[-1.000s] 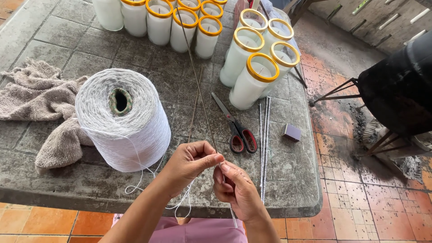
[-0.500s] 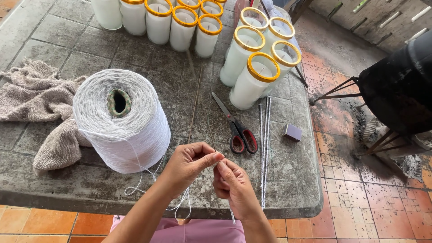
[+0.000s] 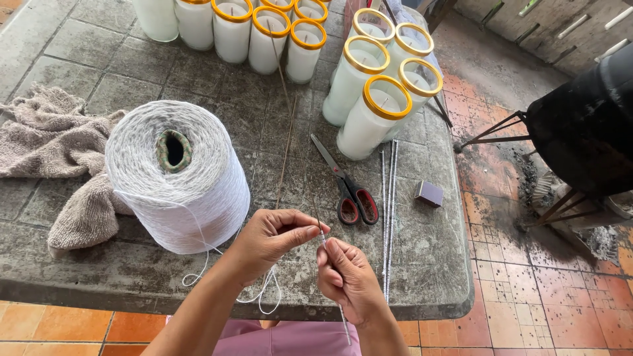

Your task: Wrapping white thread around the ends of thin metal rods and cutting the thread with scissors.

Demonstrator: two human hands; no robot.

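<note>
A thin metal rod [image 3: 333,280] runs tilted from near the fingertips down past the table edge, pinched at its upper end. White string [image 3: 260,296] trails off a large white cone of yarn [image 3: 178,175] standing upright on the stone table, looping loosely below the table's front edge.

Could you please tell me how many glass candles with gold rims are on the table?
9 visible: five in a row along the table's far edge, partly cropped, and four clustered right of them. More may lie beyond the frame.
</note>
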